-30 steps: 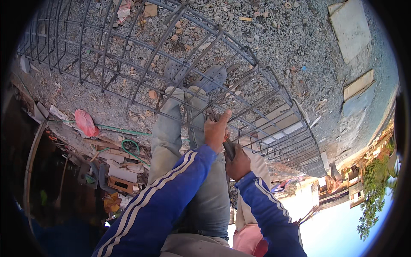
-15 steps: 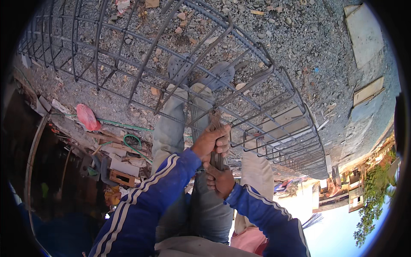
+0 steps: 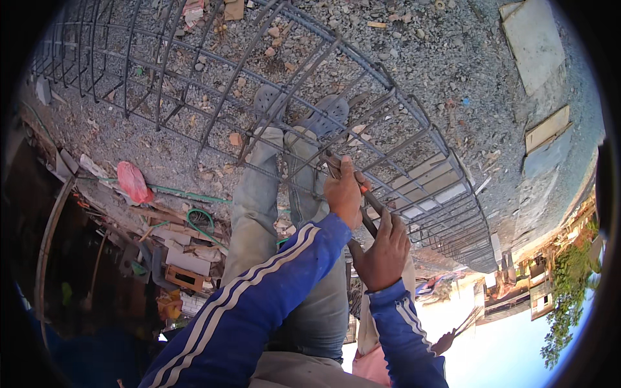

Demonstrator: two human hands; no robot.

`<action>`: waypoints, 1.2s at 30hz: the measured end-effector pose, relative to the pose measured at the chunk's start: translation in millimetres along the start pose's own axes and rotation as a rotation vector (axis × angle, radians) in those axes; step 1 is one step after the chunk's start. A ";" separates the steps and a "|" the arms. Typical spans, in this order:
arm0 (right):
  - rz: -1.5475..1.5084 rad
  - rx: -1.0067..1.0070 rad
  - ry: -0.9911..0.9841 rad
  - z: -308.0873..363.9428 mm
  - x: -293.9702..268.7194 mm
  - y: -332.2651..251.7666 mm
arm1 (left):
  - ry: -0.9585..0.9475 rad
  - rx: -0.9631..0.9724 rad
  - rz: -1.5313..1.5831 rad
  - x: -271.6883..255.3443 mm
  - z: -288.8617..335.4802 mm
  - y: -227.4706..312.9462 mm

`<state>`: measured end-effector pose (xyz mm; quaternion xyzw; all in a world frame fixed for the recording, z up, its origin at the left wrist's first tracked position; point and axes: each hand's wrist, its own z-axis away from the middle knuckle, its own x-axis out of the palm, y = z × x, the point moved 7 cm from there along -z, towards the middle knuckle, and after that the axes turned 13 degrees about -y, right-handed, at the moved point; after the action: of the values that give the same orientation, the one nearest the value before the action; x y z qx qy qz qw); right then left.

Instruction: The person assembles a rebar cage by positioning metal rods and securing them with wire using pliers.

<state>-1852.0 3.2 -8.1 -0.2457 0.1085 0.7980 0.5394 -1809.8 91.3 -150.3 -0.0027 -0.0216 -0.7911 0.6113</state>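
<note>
Long-handled pincers [image 3: 370, 220] slant across the front of a rebar cage [image 3: 381, 152], their jaws against a bar of it. My left hand [image 3: 345, 197] is closed around them just below the jaws, hiding part of the tool. Lower and to the right, my right hand [image 3: 386, 251] grips the handle ends, and the handles look spread apart. Whether tie wire sits in the jaws is too small to tell. Both forearms wear blue sleeves with pale stripes.
My grey clogs [image 3: 323, 115] stand on gravel beneath the cage. Flat boards [image 3: 533, 48] lie at the far right. A pink bag [image 3: 134, 182], green hose [image 3: 200, 221] and scrap are at left. Close by at lower right is another person in pink [image 3: 372, 366].
The pincers have tilted, their handle ends swinging right and spreading. My right hand has moved right with them; my left hand has shifted slightly up and right. The view has shifted a little.
</note>
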 end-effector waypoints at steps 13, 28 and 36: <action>-0.594 -0.008 -0.738 -22.5 61.9 23.0 | -0.714 -0.282 0.597 0.2 -4.3 -10.4; -0.370 -0.247 -0.634 -51.3 28.0 24.7 | -0.953 -0.031 0.898 14.2 -25.3 -12.4; -1.230 0.448 -1.184 -12.3 70.1 1.8 | -0.918 -0.269 0.861 15.0 -7.6 -1.0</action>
<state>-1871.1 53.7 -54.5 0.3050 -0.1863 0.3228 0.8764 -1814.4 76.7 -157.5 -0.4262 -0.1787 -0.3888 0.7970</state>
